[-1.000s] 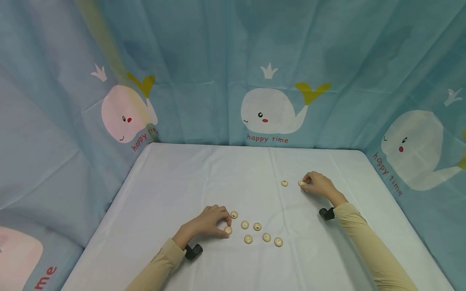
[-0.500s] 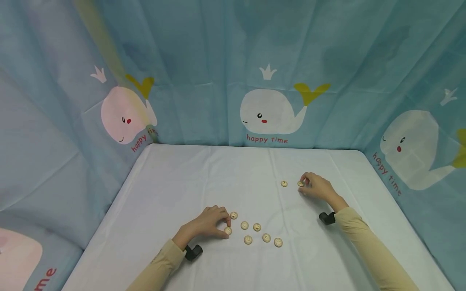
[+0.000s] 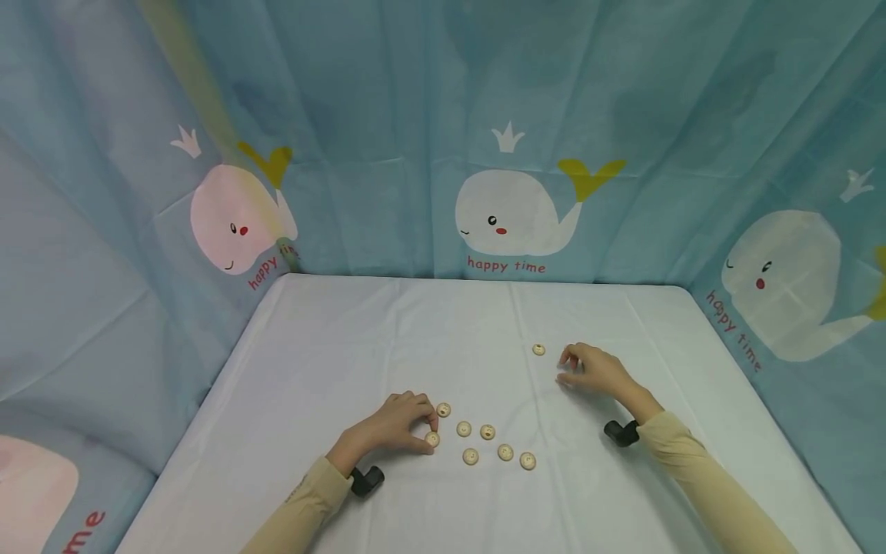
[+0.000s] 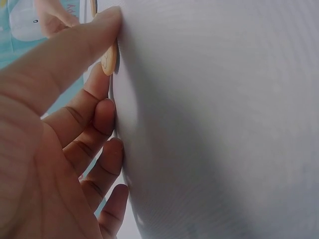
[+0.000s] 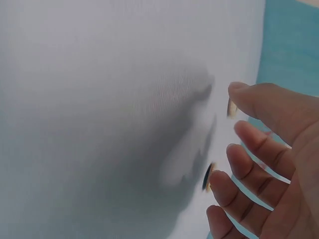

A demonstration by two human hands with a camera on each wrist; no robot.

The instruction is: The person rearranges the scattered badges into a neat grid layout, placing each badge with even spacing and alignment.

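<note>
Small round wooden buttons lie on the white table (image 3: pixel 332 338). My left hand (image 3: pixel 428 431) rests at the left end of a loose cluster and pinches one button (image 3: pixel 432 439) between thumb and forefinger; the left wrist view shows that button (image 4: pixel 108 59) edge-on against the cloth. Several more cluster buttons (image 3: pixel 487 432) lie to its right. My right hand (image 3: pixel 564 369) hovers low further back, fingers loosely bent and thumb apart, with one fingertip touching a button (image 5: pixel 208 177). A lone button (image 3: pixel 538 349) lies just left of the thumb.
A blue curtain with white whales (image 3: pixel 512 215) closes in the table on the back and both sides. Black wrist-camera mounts (image 3: pixel 621 432) sit at both cuffs. Bare white cloth stretches across the far half and left side of the table.
My right hand has moved toward me and slightly left, and the button it held beside the lone one has left that spot. The left hand has not moved.
</note>
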